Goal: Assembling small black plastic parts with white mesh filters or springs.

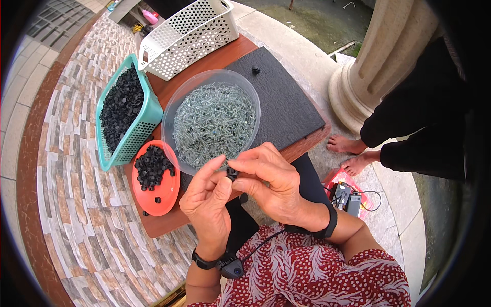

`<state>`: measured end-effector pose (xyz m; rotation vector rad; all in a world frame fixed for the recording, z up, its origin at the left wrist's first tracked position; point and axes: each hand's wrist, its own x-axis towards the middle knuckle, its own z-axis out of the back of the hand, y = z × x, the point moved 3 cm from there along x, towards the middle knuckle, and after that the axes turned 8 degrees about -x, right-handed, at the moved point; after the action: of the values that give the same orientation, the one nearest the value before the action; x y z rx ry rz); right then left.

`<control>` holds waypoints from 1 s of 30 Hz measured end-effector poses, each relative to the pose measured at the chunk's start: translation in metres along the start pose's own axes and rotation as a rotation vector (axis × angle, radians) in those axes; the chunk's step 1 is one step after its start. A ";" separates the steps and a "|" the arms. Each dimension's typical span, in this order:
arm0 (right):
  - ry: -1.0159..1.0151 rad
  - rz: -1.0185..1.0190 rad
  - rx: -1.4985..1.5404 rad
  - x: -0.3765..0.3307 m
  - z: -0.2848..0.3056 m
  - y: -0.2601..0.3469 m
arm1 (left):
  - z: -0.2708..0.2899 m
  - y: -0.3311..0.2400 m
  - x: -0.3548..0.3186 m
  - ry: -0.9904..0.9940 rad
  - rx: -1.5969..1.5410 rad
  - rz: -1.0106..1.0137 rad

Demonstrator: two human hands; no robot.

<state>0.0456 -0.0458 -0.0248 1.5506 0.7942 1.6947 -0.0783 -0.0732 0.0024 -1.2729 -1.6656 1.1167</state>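
In front of my chest, a small black cap-like part (232, 173) sits among the fingertips of both hands. My right hand (273, 181) pinches it between thumb and fingers. The thumb and index finger of my left hand (208, 199) close in on it from the other side; its fingertips partly hide what they grip. Just beyond my hands stands a clear round tub (170, 105) of small glassy pieces (215, 120). Left of my left hand, an orange-red dish (162, 203) holds a heap of small black parts (153, 166).
A turquoise basket (134, 138) full of black pieces stands at the left, behind it a white perforated basket (204, 43). A dark board (281, 102) lies on the brown table (171, 225), one black part (255, 69) on it. Another person's bare feet (353, 162) and a pink tray of electronics (353, 199) are at right.
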 end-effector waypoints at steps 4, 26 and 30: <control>-0.020 0.047 -0.043 0.000 0.001 0.003 | 0.000 -0.001 -0.002 0.010 0.063 -0.023; -0.037 0.077 -0.057 0.003 0.006 0.002 | 0.010 -0.004 0.002 0.163 0.524 -0.168; -0.036 -0.038 -0.013 0.002 0.006 0.004 | 0.003 -0.003 0.001 0.183 0.391 -0.169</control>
<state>0.0516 -0.0466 -0.0203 1.5435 0.7879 1.6371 -0.0818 -0.0732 0.0040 -0.9358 -1.3142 1.1190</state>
